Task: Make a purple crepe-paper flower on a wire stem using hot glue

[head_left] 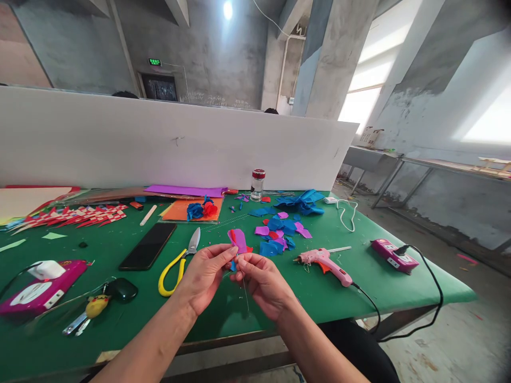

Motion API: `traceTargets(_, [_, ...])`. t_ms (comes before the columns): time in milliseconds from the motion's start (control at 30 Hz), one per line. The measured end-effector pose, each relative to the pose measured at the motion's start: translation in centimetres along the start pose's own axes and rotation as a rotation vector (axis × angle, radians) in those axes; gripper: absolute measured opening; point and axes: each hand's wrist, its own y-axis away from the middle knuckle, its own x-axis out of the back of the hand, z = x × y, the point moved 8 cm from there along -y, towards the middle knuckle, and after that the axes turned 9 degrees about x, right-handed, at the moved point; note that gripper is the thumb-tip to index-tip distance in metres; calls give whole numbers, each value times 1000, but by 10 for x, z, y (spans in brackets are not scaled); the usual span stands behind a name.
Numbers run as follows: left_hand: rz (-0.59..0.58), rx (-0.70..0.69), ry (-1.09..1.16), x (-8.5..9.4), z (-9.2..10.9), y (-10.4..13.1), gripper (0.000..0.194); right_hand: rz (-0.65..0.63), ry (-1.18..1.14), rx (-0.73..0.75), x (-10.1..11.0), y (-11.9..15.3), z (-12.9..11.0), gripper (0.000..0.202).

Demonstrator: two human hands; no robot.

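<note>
Your paper bundle (240, 243) sits mid-scene, near side, base pinched between your left hand (211, 268) and right hand (261, 279). Purple petal (240, 239) stands roughly upright, tilted slightly left. Red strip (233, 235) lies along its left part; a second red piece (249, 249) pokes out lower right. Blue bit (233, 265) shows below, between your hands. Thin wire (246, 298) hangs bare under it, toward the near side, slanting slightly right. Can't see the join, your grip covers it.
</note>
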Motion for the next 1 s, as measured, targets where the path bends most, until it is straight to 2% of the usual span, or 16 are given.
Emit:
traceTargets(367, [-20,27,59,2,-6,-2,20,-5,-103,-70,-3,1,6,23])
traceTargets(533, [-67,50,58,-4,-6,-1,22,-44,-98,-54,-6,1,6,21])
traceTargets(1000, [-158,85,82,-9,-8,0,21,-36,-120,-87,-7,3,7,23])
